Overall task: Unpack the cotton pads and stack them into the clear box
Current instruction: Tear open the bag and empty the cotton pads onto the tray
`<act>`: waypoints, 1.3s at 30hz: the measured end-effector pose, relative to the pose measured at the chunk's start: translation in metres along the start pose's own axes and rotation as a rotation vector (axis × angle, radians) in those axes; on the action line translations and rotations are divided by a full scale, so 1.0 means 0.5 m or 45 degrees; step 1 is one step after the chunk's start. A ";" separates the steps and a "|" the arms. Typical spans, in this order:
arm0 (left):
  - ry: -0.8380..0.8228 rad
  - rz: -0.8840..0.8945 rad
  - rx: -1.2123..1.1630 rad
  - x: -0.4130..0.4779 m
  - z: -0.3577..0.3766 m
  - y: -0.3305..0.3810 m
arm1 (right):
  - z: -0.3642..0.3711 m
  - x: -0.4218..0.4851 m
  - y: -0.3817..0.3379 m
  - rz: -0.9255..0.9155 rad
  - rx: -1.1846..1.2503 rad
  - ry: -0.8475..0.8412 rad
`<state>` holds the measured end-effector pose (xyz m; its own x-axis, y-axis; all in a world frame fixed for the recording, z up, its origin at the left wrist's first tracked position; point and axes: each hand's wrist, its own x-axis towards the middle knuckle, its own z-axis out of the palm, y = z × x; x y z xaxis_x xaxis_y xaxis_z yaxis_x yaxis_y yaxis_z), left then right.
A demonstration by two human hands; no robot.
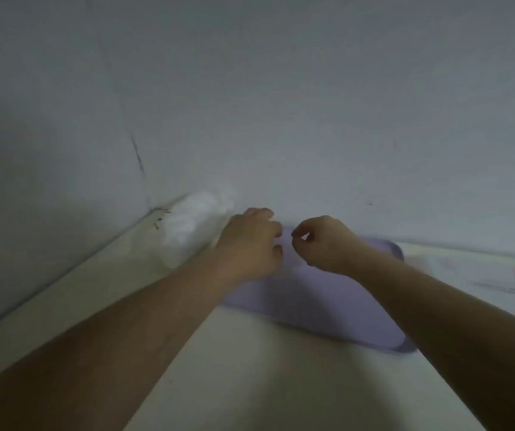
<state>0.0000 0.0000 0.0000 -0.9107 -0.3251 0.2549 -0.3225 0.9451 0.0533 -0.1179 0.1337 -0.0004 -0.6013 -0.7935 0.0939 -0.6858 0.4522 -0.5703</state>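
Note:
The frame is blurred. A white crinkled bag (194,225), probably the pack of cotton pads, lies against the wall at the table's far left. My left hand (250,244) hovers just right of it with curled fingers, over the far edge of a purple mat (327,306). My right hand (324,244) is close beside the left hand, its thumb and forefinger bent towards each other in a ring. I cannot make out anything between the fingers of either hand. No clear box can be made out.
The pale table (250,384) meets a grey wall (281,104) straight ahead and another on the left. A printed sheet with a red mark (505,275) lies at the far right.

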 end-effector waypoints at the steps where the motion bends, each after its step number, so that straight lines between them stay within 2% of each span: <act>1: -0.026 -0.054 0.035 -0.009 -0.007 -0.022 | 0.010 0.001 0.000 0.026 0.110 -0.011; 5: -0.122 -0.385 0.073 -0.049 -0.018 -0.121 | 0.059 0.004 -0.023 0.112 0.421 -0.089; 9: -0.201 -0.557 0.048 -0.064 0.026 -0.191 | 0.120 0.027 -0.035 0.083 0.474 -0.136; 15: 0.035 -0.500 0.081 -0.026 0.071 -0.268 | 0.133 0.052 -0.003 0.070 0.541 -0.158; 20: 0.141 -0.482 -0.048 0.008 0.061 -0.269 | 0.127 0.048 0.015 0.073 0.720 -0.144; 23: 0.402 -0.367 -0.066 0.026 0.026 -0.214 | 0.102 0.045 -0.002 0.104 0.852 -0.048; 26: 0.584 -0.182 -0.191 0.025 -0.014 -0.095 | 0.061 0.039 -0.014 0.211 1.235 -0.038; 28: 0.600 -0.011 -0.267 0.012 -0.020 -0.020 | 0.035 0.033 -0.019 0.244 1.531 -0.144; 30: 0.549 0.251 -0.404 -0.004 -0.015 0.043 | 0.013 0.029 -0.003 0.247 1.605 -0.155; 32: 0.447 0.356 -0.714 -0.025 0.000 0.080 | 0.001 0.030 0.022 0.314 1.623 -0.087; 34: 0.611 0.237 -0.978 -0.031 0.016 0.089 | -0.011 0.029 0.054 0.345 1.643 -0.043; 36: 0.877 -0.090 -1.091 -0.020 0.036 0.075 | -0.021 0.025 0.076 0.351 1.671 -0.088; 37: 0.922 -0.303 -1.132 -0.010 0.041 0.065 | -0.025 0.024 0.085 0.345 1.681 -0.111; 39: 0.790 -0.653 -1.303 0.009 0.050 0.047 | -0.029 0.026 0.099 0.321 1.706 -0.129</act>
<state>-0.0181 0.0200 -0.0218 -0.3840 -0.8448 0.3726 -0.0033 0.4048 0.9144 -0.1655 0.1516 -0.0155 -0.5779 -0.8011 -0.1557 0.3907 -0.1040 -0.9146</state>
